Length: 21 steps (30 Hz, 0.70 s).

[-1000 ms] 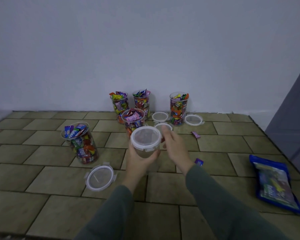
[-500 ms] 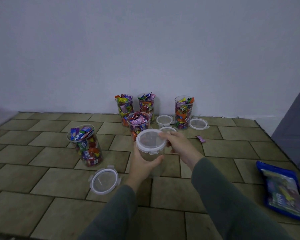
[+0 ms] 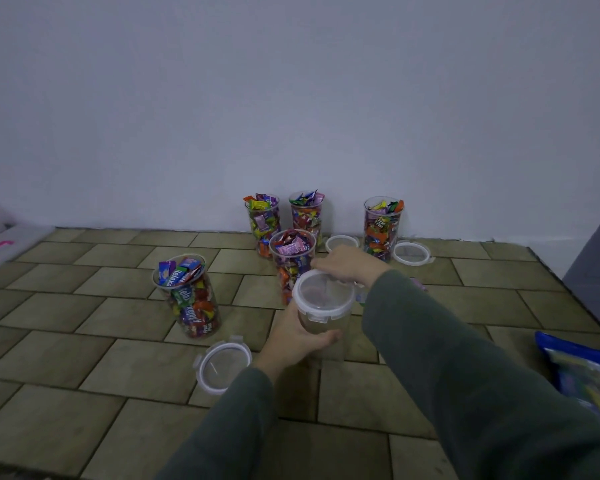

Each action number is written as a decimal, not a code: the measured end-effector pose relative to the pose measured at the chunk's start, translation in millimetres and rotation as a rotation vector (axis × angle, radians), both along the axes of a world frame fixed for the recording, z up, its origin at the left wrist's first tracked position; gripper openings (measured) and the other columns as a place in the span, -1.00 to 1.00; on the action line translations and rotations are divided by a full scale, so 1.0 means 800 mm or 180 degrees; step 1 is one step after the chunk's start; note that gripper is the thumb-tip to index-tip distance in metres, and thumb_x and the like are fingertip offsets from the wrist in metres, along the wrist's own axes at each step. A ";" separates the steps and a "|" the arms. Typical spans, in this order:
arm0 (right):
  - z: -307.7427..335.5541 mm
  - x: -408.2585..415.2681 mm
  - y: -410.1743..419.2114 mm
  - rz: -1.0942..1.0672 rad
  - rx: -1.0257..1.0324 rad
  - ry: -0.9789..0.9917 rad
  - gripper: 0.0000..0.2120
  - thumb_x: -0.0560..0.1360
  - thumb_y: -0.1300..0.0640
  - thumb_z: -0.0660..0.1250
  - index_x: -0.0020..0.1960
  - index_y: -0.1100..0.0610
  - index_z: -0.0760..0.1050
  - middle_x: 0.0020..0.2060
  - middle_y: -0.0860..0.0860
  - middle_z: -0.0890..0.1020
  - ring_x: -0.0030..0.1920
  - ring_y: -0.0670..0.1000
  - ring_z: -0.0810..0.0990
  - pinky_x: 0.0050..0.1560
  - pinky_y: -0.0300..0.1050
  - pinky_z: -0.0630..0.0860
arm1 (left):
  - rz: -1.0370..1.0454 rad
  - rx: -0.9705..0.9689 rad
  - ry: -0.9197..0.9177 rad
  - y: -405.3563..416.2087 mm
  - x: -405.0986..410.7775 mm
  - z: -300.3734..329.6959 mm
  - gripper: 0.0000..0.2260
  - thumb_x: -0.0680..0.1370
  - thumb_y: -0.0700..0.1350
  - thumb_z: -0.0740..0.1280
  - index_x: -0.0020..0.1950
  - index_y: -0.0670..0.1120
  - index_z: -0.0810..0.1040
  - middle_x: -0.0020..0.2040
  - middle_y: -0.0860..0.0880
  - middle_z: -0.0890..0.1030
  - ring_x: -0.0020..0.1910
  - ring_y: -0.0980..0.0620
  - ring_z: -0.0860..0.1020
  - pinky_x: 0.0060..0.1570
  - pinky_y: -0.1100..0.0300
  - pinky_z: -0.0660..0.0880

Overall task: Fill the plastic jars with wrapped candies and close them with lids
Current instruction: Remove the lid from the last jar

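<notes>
We hold an empty jar (image 3: 321, 323) above the middle of the tiled floor (image 3: 84, 362); left hand (image 3: 291, 341) wraps its fingers round the jar's side from below; right hand (image 3: 349, 265) curls over the far rim of the lid (image 3: 324, 294) sitting on that jar, fingertips on the edge; whether the lid's clips are latched we cannot tell; the jar looks clear inside, no candy seen through it.

Progress, as we judge it: five jars look full to the brim with wrapped candy and all five are uncovered; one near the left (image 3: 187, 296), one mid-floor just behind our hands (image 3: 291, 258), three along the back wall (image 3: 262, 220) (image 3: 306, 213) (image 3: 382, 225). Loose lids lie flat on the tiles; one near our left sleeve (image 3: 222, 363), two by the back-right jar (image 3: 342, 242) (image 3: 411, 252); others may be hidden behind the hands.

Left to do, we reckon: get the lid off the held jar, fill it, close it; cap the five full jars. Blue candy bag (image 3: 582, 372) at the right edge of the floor; one stray candy (image 3: 418, 284) behind the right sleeve.
</notes>
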State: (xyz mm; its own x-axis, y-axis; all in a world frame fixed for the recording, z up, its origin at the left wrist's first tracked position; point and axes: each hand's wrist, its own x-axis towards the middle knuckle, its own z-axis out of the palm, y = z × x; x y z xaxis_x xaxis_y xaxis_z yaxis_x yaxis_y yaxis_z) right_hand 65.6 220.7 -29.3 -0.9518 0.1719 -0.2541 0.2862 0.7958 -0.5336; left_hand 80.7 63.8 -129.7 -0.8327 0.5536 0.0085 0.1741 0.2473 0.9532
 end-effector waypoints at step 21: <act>0.029 0.010 -0.104 0.1497 0.2032 0.0099 -0.75 0.60 0.12 0.13 0.12 0.21 0.51 -0.10 0.08 0.45 -0.01 0.15 0.50 0.14 0.18 0.50 | -0.0006 -0.0711 -0.0049 -0.001 -0.019 -0.006 -0.55 0.36 -0.39 0.47 0.23 -0.30 0.51 0.14 -0.26 0.61 0.08 -0.11 0.59 0.13 0.07 0.53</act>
